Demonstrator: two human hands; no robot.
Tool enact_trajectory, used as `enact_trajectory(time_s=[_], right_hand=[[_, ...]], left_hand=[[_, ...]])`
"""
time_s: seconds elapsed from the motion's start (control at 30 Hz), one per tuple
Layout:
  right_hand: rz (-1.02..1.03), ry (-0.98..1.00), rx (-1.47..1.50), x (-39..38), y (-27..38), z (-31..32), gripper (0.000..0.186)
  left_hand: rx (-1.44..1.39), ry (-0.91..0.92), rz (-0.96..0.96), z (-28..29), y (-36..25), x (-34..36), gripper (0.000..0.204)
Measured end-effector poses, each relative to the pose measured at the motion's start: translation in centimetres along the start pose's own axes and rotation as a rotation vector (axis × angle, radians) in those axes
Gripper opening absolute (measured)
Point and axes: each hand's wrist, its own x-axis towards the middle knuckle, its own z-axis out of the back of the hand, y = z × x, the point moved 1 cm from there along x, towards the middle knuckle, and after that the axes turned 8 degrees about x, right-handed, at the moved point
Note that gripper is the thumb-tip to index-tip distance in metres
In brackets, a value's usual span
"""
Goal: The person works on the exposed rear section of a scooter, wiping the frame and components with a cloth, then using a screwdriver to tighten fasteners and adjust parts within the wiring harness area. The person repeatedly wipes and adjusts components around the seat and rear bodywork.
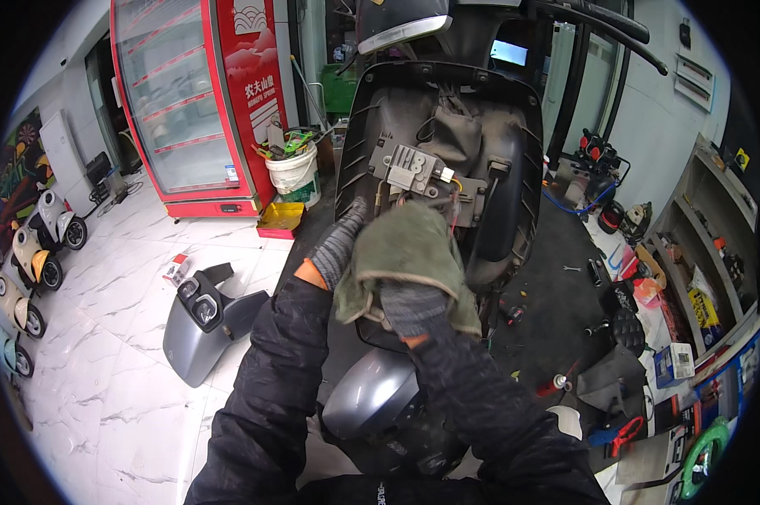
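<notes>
The scooter front stands before me with its inner side exposed, and a finned metal part with wiring is bolted near the middle. My right hand, in a grey striped knit glove, is closed on a green cloth bunched against the lower part of the opening. The cloth hides what lies behind it. My left hand, gloved alike, rests at the opening's left edge with its fingers stretched upward; nothing shows in it. Below the cloth is the silver front fender.
A grey scooter panel lies on the white tiles at left. Behind it stand a red drinks fridge, a white bucket of tools and a yellow tray. Scattered tools, a spray can and shelves are at right.
</notes>
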Motion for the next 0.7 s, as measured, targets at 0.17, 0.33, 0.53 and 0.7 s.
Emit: enact_trajectory(time_s=[0.17,0.33,0.53,0.7], right_hand=[[-0.144,0.219,-1.942,-2.5,0.6,-3.5,0.065],[-0.039,0.254,-2.166,-3.2,3.4,-7.9,0.066],[-0.155,0.349,-2.257,1.4,5.0,-7.1,0.052],[-0.043,0.309,-2.087,0.9,5.3,-8.0,0.049]], left_hand=[[0.017,0.107,-0.191,2.1,0.3,1.8,0.055],[-0.149,0.464,0.0,1.8,-0.5,0.8,0.058],[-0.228,0.234,-0.053,0.9,-1.8,-1.7,0.037],[0.032,0.318,-0.377,1.7,-0.7,0.2,0.036]])
